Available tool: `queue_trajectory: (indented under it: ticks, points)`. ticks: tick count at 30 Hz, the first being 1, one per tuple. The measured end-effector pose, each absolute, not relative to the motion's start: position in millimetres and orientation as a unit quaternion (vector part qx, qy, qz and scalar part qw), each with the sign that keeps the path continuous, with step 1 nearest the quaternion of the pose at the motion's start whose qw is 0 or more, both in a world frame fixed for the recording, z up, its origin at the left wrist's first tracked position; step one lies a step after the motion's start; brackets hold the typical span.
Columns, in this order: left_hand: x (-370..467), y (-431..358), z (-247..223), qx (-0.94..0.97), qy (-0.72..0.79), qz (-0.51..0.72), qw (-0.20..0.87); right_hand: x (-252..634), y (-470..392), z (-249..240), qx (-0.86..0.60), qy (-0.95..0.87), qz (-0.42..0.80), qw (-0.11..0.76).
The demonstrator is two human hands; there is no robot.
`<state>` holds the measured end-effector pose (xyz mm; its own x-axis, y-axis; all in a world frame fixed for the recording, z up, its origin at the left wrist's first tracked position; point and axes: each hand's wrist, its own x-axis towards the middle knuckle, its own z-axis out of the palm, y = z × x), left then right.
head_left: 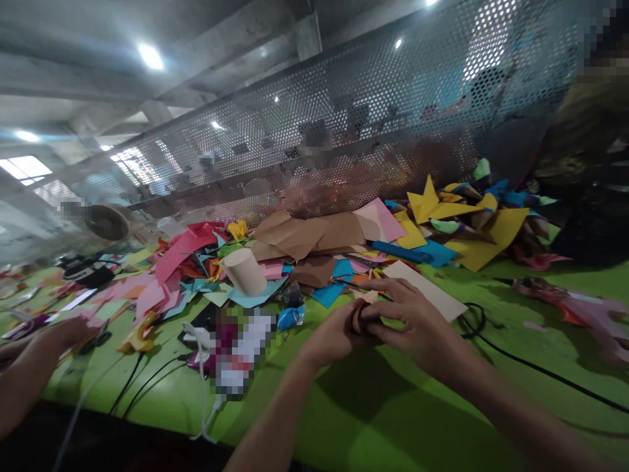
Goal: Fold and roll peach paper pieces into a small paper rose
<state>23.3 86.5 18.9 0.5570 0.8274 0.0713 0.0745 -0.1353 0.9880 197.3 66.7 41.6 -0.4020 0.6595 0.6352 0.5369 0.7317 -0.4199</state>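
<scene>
Close together above the green table, my left hand (337, 331) and my right hand (410, 318) meet at a small dark brown curled piece (361, 316). The fingers of both hands are bent around it, and its exact shape is partly covered by them. Just beyond my right hand lies a cream sheet (425, 288). Blue sheets (334, 292) and brown paper (312, 272) lie beyond my left hand. A blue wrapped lump (291, 317) is to the left of my left hand.
A cream cylinder (244, 271) stands amid coloured paper scraps. Left are a power strip (246, 354), cables and a yellow glue gun (137, 333). Another person's hand (73, 333) is at far left. Yellow shapes (491, 236) pile up at right, before a perforated metal screen (314, 151).
</scene>
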Motion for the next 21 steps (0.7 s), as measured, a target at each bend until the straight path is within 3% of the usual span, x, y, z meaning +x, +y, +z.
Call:
queue_trajectory:
  ticks: [7,15,21]
  points:
    - [21,88,8,0.769,0.374,0.286,0.433,193,68,31,-0.391,-0.841,0.037,0.371]
    - [25,89,16,0.693,0.324,0.33,0.553,209,75,48,-0.348,-0.837,0.101,0.411]
    - [22,88,13,0.684,0.35,0.346,0.538,204,73,42,-0.365,-0.842,0.057,0.392]
